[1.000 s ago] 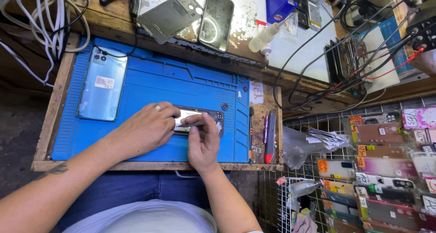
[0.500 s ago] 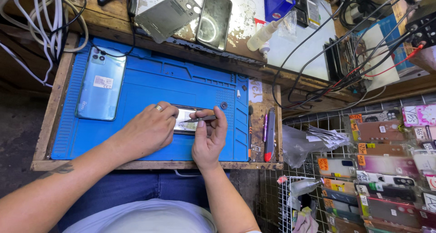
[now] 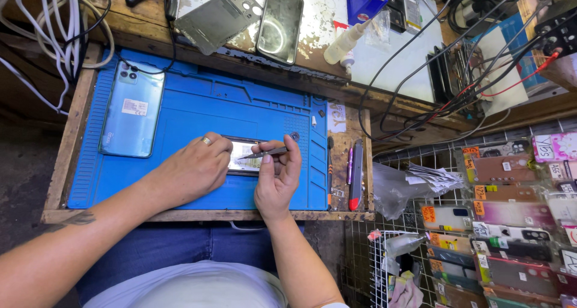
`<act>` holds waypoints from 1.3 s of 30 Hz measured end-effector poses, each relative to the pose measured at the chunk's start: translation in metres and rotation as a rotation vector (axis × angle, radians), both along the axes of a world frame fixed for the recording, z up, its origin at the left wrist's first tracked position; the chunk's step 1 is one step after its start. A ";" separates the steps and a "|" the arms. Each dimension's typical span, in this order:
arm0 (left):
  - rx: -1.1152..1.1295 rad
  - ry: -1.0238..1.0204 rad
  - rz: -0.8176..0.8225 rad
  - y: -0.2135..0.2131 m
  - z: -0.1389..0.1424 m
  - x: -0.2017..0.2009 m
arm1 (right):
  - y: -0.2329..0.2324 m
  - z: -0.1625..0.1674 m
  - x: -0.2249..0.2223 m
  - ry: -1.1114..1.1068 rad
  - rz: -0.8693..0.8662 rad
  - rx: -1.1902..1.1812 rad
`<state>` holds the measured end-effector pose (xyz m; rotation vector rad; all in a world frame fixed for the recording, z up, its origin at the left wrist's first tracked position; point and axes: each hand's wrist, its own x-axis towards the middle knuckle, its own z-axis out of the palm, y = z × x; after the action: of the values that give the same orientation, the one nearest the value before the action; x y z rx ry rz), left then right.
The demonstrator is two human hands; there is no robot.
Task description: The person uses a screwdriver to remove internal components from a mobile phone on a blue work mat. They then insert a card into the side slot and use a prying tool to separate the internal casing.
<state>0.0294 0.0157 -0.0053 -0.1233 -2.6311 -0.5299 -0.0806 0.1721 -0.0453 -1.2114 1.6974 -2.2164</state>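
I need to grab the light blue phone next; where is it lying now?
In the head view, the light blue phone lies face down at the left end of the blue mat, apart from the left hand.
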 end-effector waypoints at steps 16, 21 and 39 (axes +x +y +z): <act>-0.055 -0.287 -0.064 -0.006 0.014 -0.008 | -0.001 -0.001 0.000 -0.006 0.013 -0.001; -0.052 -0.334 -0.077 -0.008 0.015 -0.015 | -0.002 0.000 0.000 0.002 0.001 -0.002; 0.214 -0.280 -0.044 -0.012 0.007 -0.005 | 0.001 -0.001 0.004 0.146 0.045 0.070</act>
<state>0.0246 0.0037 0.0013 -0.0420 -2.8227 -0.8980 -0.0770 0.1733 -0.0459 -1.4102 1.7642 -2.0710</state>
